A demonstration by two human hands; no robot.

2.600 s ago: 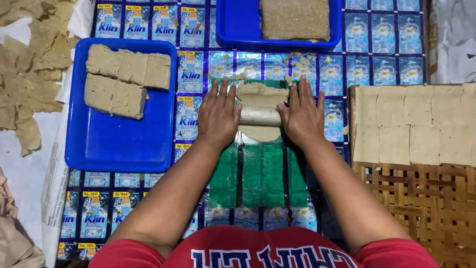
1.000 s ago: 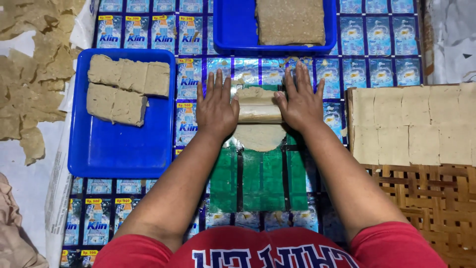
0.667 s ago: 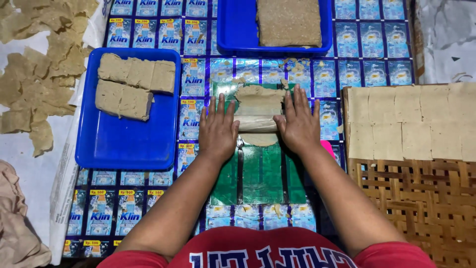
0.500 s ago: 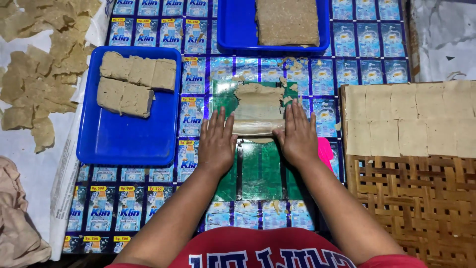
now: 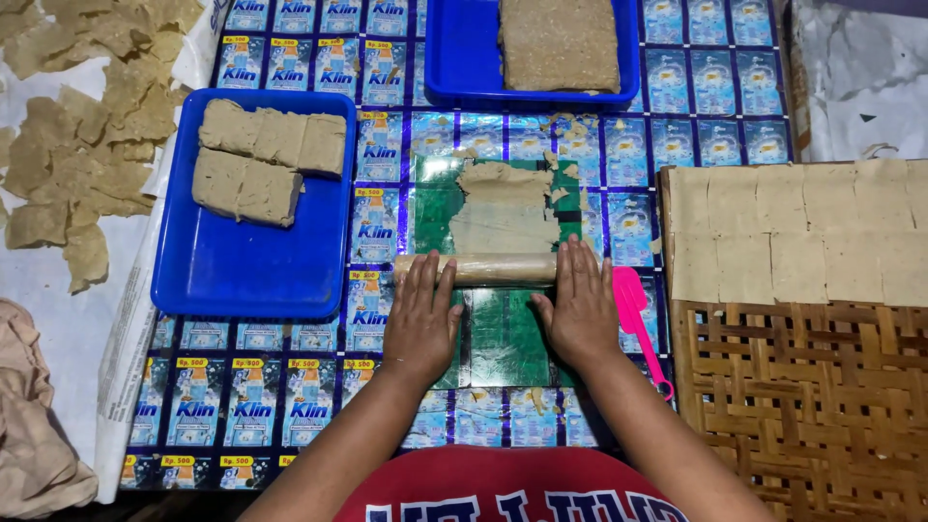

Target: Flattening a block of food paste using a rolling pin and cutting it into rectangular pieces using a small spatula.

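Hands lay flat with fingers spread on a wooden rolling pin [image 5: 476, 268], left hand [image 5: 421, 323] at its left end, right hand [image 5: 578, 309] at its right, neither grip clenched. Beyond the fingertips, flattened dough [image 5: 503, 205] covered a green plastic sheet [image 5: 503, 338]. A pink spatula [image 5: 638, 324] lay just right of the right hand.

A mat of joined blue-and-white rectangular sachet wrappers [image 5: 379, 174] spreads under and around both grips, rows running beyond them.
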